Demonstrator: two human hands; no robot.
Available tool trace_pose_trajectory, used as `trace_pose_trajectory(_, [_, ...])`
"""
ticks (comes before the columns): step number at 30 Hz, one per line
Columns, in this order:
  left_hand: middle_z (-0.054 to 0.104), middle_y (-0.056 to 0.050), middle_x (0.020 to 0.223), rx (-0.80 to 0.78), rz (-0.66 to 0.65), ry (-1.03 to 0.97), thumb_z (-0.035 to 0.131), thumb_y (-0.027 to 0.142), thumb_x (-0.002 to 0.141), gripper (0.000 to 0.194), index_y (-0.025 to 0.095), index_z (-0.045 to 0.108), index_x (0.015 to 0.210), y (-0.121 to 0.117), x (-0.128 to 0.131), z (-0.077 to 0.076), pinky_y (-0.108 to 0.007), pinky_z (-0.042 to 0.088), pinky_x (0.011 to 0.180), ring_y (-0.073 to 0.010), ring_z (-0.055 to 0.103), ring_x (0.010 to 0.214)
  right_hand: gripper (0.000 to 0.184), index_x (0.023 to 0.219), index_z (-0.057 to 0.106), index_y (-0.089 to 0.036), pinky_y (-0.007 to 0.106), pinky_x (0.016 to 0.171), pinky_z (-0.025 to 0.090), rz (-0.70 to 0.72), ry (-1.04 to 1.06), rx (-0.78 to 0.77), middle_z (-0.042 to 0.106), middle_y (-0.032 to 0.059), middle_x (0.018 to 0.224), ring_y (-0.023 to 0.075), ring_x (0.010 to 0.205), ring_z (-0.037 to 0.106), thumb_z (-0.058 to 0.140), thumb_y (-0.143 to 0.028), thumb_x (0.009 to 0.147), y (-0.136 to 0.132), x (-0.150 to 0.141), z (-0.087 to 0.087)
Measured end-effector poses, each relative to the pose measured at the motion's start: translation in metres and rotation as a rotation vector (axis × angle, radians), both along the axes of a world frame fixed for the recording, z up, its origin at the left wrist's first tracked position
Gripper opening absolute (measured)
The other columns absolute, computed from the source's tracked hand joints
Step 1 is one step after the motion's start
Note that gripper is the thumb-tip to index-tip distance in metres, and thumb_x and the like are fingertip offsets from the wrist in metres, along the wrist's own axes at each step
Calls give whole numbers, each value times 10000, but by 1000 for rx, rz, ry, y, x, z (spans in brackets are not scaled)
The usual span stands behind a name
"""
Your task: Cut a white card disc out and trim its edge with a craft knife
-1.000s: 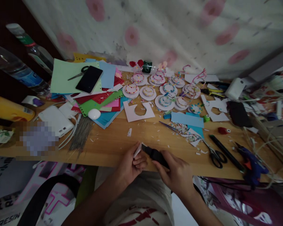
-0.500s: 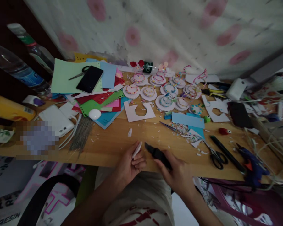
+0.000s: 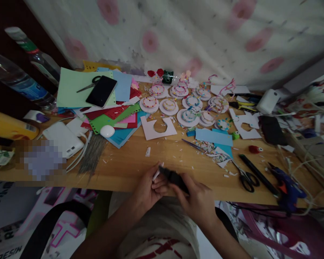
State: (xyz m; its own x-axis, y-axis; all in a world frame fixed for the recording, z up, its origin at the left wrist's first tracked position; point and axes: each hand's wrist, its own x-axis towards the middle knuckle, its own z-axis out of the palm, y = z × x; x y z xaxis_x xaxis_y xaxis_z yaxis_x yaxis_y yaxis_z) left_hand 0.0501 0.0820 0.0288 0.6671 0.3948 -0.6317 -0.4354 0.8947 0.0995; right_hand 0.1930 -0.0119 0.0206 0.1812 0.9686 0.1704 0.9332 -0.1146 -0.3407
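Note:
My left hand point(image 3: 150, 187) is closed on a small white piece point(image 3: 156, 175), perhaps card or foam, near the table's front edge. In my right hand point(image 3: 196, 196) is a black utility knife point(image 3: 176, 178), its blade end pointing up and left. That blade end overlaps the white piece in view; whether it touches or cuts in, I cannot tell. On the wood ahead of my hands lie a small white scrap point(image 3: 148, 151) and a white card with a round cut-out point(image 3: 153, 133).
White discs with beaded coils point(image 3: 189, 117) crowd the back. Coloured paper point(image 3: 121, 120) with a phone point(image 3: 102, 91) and scissors on top is at left, beside thin wires point(image 3: 93, 153). Black-handled scissors point(image 3: 247, 180) and a blue glue gun point(image 3: 287, 187) lie right.
My right hand has moved left, bringing the knife from a gap away up to the white piece. My left hand stays nearly in place. The view has shifted slightly.

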Motion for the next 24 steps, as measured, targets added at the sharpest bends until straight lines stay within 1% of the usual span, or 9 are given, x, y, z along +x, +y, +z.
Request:
trace_pose_trajectory(2, [317,94,396,-25,-3,-41,511,268,974,432,170,403,567,0,-2,4,-116,202,334,-8,223,313,479,922,602,-204,259,456,326,-159,-27,-48,692,44,653,208,515,656,331,-591,1001,3,9,-3])
trace_pose_trajectory(4, [320,86,394,-47,-9,-57,457,264,997,441,169,407,569,1,-4,6,-124,199,336,-13,229,313,481,913,600,-205,250,433,309,-197,-21,-75,691,40,636,208,496,650,347,-608,991,3,15,-4])
trace_pose_trajectory(6, [318,87,383,-56,0,-43,482,282,989,457,168,401,554,1,-5,5,-124,193,334,-9,223,307,467,917,599,-198,249,454,353,-78,38,-53,695,43,656,204,527,665,361,-591,994,1,14,0])
trace_pose_trajectory(9, [323,94,358,-51,19,23,595,331,931,478,167,395,529,1,-3,-2,-117,191,326,-4,224,295,446,923,601,-185,255,511,407,143,100,12,696,45,691,196,585,684,354,-547,1010,-1,5,10])
trace_pose_trajectory(11, [338,91,344,-51,14,62,636,364,900,494,169,394,516,0,-1,-6,-118,193,317,-5,230,288,454,896,598,-182,264,516,404,202,82,42,685,41,680,197,589,681,340,-536,1017,-1,-2,17])
trace_pose_trajectory(14, [334,90,322,-48,-12,81,667,392,872,518,176,380,499,-1,0,-12,-122,182,306,-8,216,279,464,861,590,-184,274,499,382,212,41,64,665,31,654,193,556,663,330,-533,1021,1,-7,24])
trace_pose_trajectory(17, [300,98,307,-40,-41,54,708,398,837,557,183,339,480,-1,-1,-14,-122,164,303,-3,180,277,469,856,588,-187,276,496,376,199,9,89,660,27,642,188,540,657,325,-539,1021,3,-8,23])
trace_pose_trajectory(20, [285,102,308,-29,-75,-10,683,384,862,543,178,350,485,-1,-4,-9,-123,162,314,0,144,286,465,871,589,-192,271,499,382,163,-22,94,685,39,677,192,559,673,322,-542,1020,3,-3,16])
trace_pose_trajectory(24, [300,95,331,15,-142,-155,614,369,915,487,176,398,525,-3,-9,3,-148,178,336,-18,142,306,467,885,593,-205,261,420,319,-64,-81,12,682,20,630,202,487,660,333,-573,1008,4,14,5])
